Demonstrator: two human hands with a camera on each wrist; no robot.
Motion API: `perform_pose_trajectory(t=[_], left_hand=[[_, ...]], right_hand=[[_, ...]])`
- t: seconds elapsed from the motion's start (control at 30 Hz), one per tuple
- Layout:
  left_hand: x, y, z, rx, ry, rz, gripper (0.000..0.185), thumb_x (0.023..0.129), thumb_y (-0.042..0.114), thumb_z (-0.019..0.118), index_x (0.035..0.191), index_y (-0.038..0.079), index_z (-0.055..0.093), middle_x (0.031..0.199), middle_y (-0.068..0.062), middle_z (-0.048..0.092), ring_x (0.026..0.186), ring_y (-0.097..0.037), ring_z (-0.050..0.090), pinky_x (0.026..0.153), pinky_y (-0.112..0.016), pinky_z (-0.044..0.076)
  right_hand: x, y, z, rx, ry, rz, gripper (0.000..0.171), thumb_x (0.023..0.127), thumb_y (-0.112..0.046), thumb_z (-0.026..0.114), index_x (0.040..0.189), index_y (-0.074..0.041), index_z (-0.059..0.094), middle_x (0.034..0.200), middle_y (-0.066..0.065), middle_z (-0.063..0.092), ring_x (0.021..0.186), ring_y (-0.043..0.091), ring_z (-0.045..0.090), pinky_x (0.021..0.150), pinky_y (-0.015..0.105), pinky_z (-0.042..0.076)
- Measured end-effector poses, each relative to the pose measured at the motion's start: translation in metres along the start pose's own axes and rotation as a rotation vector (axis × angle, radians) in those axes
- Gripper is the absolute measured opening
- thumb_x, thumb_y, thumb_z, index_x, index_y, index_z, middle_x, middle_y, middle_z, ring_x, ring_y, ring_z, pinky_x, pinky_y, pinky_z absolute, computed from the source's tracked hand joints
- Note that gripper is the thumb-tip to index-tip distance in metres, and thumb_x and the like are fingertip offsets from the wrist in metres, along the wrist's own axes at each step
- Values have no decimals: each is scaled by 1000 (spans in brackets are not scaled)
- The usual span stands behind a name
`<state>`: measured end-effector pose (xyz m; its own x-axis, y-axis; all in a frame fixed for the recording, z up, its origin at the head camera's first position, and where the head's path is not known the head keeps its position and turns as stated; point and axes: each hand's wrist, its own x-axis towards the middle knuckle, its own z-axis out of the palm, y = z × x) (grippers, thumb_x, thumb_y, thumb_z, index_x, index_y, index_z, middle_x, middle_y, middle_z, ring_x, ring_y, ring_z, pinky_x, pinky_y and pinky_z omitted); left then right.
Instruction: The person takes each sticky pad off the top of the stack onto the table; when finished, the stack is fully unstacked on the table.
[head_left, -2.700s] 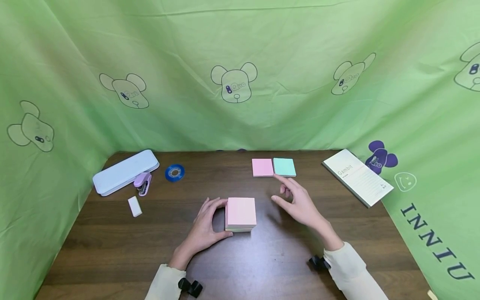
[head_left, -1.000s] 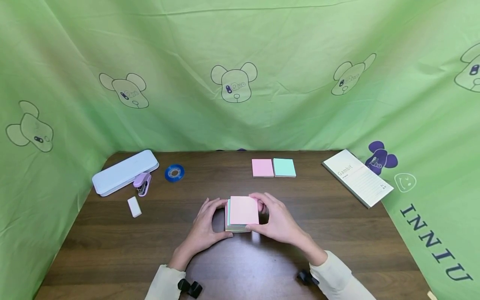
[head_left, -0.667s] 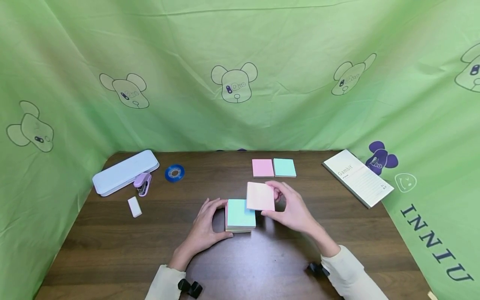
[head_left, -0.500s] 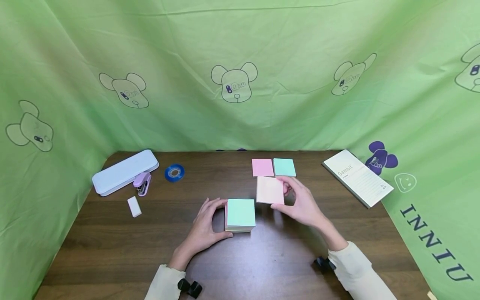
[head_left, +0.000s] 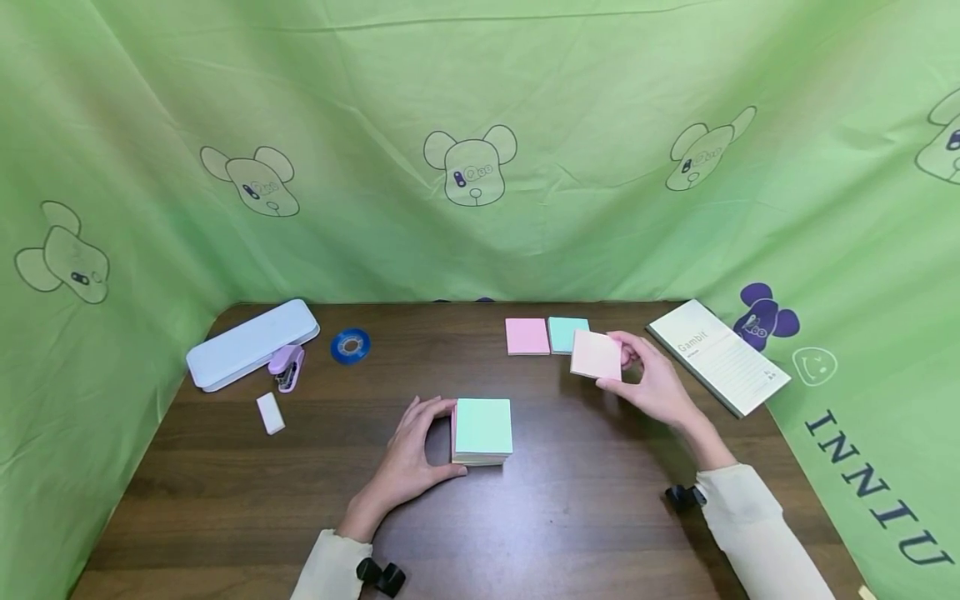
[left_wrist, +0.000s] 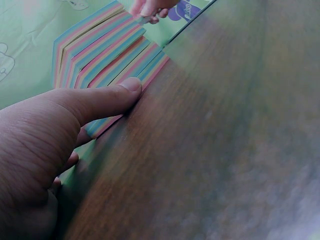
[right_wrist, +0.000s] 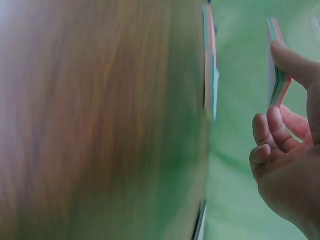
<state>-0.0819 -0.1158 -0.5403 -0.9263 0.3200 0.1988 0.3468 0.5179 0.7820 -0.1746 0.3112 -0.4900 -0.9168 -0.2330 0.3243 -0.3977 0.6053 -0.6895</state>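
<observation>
My left hand (head_left: 408, 454) grips the left side of a stack of sticky note pads (head_left: 483, 427), thumb at the near edge and fingers at the far one. Mint green is the top colour. Striped layers of the stack (left_wrist: 107, 47) show in the left wrist view. My right hand (head_left: 656, 383) pinches a pale pink sticky note pad (head_left: 596, 356) between thumb and fingers, raised off the table. In the head view it overlaps the corner of a mint sticky note pad (head_left: 567, 332) lying at the back. A pink sticky note pad (head_left: 527, 337) lies just left of that one.
On the left lie a pale blue case (head_left: 251, 346), a purple stapler (head_left: 287, 367), a white eraser (head_left: 271, 413) and a blue roll of tape (head_left: 350, 346). A notebook (head_left: 716, 357) lies at the right edge. Green cloth (head_left: 480, 242) hangs behind the wooden table (head_left: 570, 517).
My right hand took the pale pink pad off the stack, uncovering the mint top, and carried it right and back. The left hand has stayed at the stack.
</observation>
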Motion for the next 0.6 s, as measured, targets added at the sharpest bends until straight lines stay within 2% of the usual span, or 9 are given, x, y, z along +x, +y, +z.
perform_pose_trajectory(t=[0.17, 0.33, 0.6], left_hand=[[0, 1, 0, -1, -2, -9, 101, 73, 19, 107, 159, 13, 54, 153, -8, 65, 157, -36, 44, 139, -59, 15], [0, 1, 0, 4, -3, -8, 101, 73, 19, 107, 159, 12, 55, 153, -8, 65, 158, -36, 44, 139, -59, 15], [0, 1, 0, 2, 1, -1, 101, 72, 19, 107, 159, 12, 55, 153, -9, 65, 158, -36, 44, 139, -59, 15]], right_hand=[[3, 22, -14, -17, 9, 16, 72, 79, 0, 97, 143, 7, 63, 96, 10, 61, 90, 16, 54, 78, 18, 42], [4, 42, -25, -87, 3, 61, 70, 81, -4, 95, 141, 10, 62, 96, 13, 62, 89, 15, 52, 76, 17, 40], [5, 57, -28, -194, -94, 68, 70, 84, -11, 95, 141, 11, 61, 96, 14, 62, 88, 24, 54, 75, 27, 42]])
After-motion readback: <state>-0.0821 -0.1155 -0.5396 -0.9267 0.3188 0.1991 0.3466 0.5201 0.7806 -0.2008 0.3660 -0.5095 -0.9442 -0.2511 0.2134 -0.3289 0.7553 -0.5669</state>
